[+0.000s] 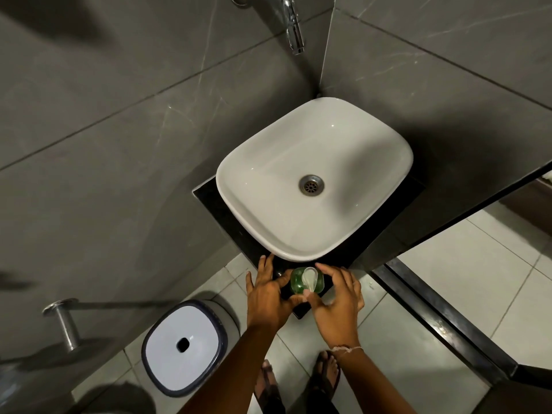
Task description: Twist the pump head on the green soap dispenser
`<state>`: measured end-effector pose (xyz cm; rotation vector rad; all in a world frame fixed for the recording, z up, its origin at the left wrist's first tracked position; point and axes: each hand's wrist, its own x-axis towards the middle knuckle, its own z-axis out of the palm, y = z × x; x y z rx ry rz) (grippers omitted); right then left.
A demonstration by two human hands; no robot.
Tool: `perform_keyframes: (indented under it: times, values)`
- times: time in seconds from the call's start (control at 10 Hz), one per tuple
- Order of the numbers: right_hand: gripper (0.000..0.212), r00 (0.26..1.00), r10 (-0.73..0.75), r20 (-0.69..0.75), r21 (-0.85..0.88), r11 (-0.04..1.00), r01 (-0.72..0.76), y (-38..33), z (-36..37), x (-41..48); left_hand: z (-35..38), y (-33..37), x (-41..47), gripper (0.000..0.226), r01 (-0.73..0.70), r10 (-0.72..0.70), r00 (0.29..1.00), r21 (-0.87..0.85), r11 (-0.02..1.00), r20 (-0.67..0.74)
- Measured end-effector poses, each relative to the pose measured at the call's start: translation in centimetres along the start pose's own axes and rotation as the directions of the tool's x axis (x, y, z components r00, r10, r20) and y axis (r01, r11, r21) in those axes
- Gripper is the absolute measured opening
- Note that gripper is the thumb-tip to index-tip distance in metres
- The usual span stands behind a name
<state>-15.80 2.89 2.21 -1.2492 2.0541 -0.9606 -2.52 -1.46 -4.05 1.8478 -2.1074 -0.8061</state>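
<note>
**Pump head under your right thumb: brace the bottle, then turn**

Green soap dispenser (307,281) sits on the near corner of the black counter (209,198), just in front of the white basin (313,180) and close to the counter's edge, with floor tiles directly below. Its white pump head (309,279) points its spout back toward you.

Your left hand (267,297) lies spread beside the bottle, fingers loose and extended, the thumb side against the green body; it braces rather than clamps, and you have nothing enclosed in it. Your right hand (339,297) arches over from the other side, half open: the thumb tip touches the end of the spout, the forefinger reaches round behind the bottle. Whether that forefinger actually touches the pump cannot be told from this angle.

To do the twist well, first firm up the left hand so the bottle cannot spin with the head. It probably will spin if you only lean on it. Then pinch the pump head itself between right thumb and forefinger, low near the collar if you can, rather than pushing on the spout tip alone, which may simply rock or slide the bottle. Turn about the bottle's upright axis and avoid pressing down, or soap may come out. Mind the counter edge as you apply force.
</note>
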Motion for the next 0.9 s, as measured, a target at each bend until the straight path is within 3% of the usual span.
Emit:
perform_keyframes:
  times: [0.1, 0.3, 0.5, 0.7, 0.8, 0.9]
  values:
    - [0.034, 0.997, -0.053, -0.049, 0.110, 0.992, 0.058, -0.2, -2.3, -0.1, -0.3, 0.2, 0.0, 0.067, -0.010, 0.010, 1.000, -0.042, 0.999, 0.000]
    - [0.025, 0.975, -0.206, 0.087, 0.013, 0.978, 0.206, -1.9, -2.5, 1.2, -0.4, 0.2, -0.1, 0.062, -0.023, 0.023, 1.000, -0.029, 0.999, -0.005]
    - [0.022, 0.977, -0.196, 0.079, 0.013, 0.981, 0.196, -1.6, -2.4, 1.4, -0.1, 0.1, -0.2, 0.066, -0.027, 0.027, 1.000, -0.005, 1.000, -0.009]
    - [0.029, 0.995, -0.076, 0.056, 0.192, 0.979, 0.064, -2.4, -4.1, 1.4, -0.8, -0.9, -1.3, 0.086, 0.021, -0.024, 0.998, 0.051, 0.998, 0.066]
    - [0.028, 0.998, -0.059, 0.019, 0.296, 0.954, 0.051, -4.8, -7.2, 1.0, -2.7, -1.8, -2.8, 0.067, 0.018, -0.017, 0.999, 0.041, 0.999, -0.040]
    - [0.034, 0.991, -0.098, -0.090, 0.495, 0.859, 0.130, -8.2, -12.2, 0.4, -7.5, -2.2, -1.1, 0.054, -0.019, 0.042, 0.973, 0.102, 0.995, -0.227]
